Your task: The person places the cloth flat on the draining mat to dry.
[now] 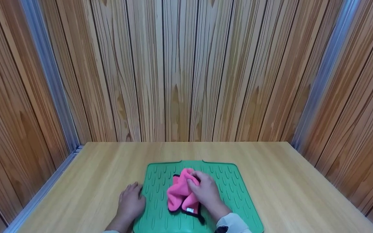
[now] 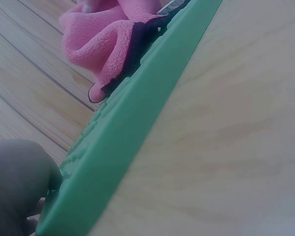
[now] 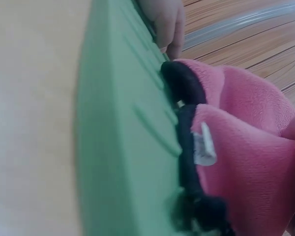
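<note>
- While the left hand [image 1: 131, 200] lies to one side, the pink cloth [image 1: 177, 191] sits between the two hands, bunched into soft folds just in front of the right hand [image 1: 208, 190].
- The right hand pinches the cloth between thumb and bent fingers at its upper part, so that the folds fall towards the left hand and the person.
- Below the right hand's fingers, the cloth's dark edging [image 1: 193, 214] runs along its lower border, with a small white label [image 1: 190, 210] beside it.
- The left hand, apart from the cloth, rests with relaxed, loosely bent fingers against the left edge of a green board [image 1: 235, 197].
- The board lies beneath the cloth and the right hand, its top covered in raised ridges.
- A pale sleeve [image 1: 233, 223] and a dark band [image 1: 221, 229] show behind the right hand.
- Around both hands spreads the light wooden table [image 1: 293, 194].
- Beyond them stands a wood-plank wall [image 1: 173, 81].
</note>
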Demonstrator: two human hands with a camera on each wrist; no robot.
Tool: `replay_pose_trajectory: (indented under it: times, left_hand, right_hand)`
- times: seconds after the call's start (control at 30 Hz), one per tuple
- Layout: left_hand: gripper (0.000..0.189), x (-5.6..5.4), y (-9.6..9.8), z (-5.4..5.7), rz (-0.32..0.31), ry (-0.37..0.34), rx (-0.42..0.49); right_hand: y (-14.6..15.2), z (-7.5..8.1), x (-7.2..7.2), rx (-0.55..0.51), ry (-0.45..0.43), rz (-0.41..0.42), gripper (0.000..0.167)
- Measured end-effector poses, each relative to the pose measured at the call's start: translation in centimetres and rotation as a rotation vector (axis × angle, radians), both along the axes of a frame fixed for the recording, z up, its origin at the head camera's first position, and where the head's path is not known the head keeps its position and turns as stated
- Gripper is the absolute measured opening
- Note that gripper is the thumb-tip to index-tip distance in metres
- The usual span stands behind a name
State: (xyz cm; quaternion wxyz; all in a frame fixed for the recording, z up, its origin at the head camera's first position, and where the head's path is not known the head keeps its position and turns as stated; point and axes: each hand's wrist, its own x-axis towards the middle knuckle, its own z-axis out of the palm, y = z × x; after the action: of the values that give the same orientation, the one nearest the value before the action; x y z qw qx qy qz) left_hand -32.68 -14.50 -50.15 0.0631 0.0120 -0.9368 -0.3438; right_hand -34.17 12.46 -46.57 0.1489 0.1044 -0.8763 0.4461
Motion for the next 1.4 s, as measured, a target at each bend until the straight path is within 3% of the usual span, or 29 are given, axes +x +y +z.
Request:
replay_pose_trajectory:
  times: [0.17, 0.37, 0.53, 0.77, 0.93, 1.2, 1.4]
  left_hand:
    - [0.049, 0.2, 0.0, 0.0, -0.004, 0.061, -0.025]
    - [0.05, -0.1, 0.1, 0.0, 0.012, 0.004, -0.002]
    - [0.05, -0.1, 0.2, 0.0, 0.029, -0.023, 0.052]
    - [0.052, -0.3, 0.1, 0.2, 0.031, -0.044, 0.126]
    - [0.05, -0.2, 0.3, 0.3, 0.026, -0.043, 0.182]
    - [0.041, 1.0, 0.7, 1.2, 0.009, 0.082, 0.198]
    - [0.038, 1.7, 1.9, 1.4, 0.017, 0.03, 0.295]
  right_hand:
    - [0.2, -0.7, -0.1, 0.006, -0.077, 0.011, 0.006]
    - [0.6, -1.0, -0.2, -0.045, -0.13, 0.038, 0.014]
    - [1.5, -1.0, 0.2, -0.156, -0.071, 0.017, 0.038]
    - [3.5, -1.4, 0.1, -0.261, -0.037, -0.05, 0.036]
    - [4.8, -1.8, 0.2, -0.232, -0.067, -0.09, 0.034]
    - [6.1, -2.4, 0.5, -0.158, -0.103, -0.105, 0.027]
    - [6.7, -2.7, 0.7, -0.077, -0.11, -0.105, 0.025]
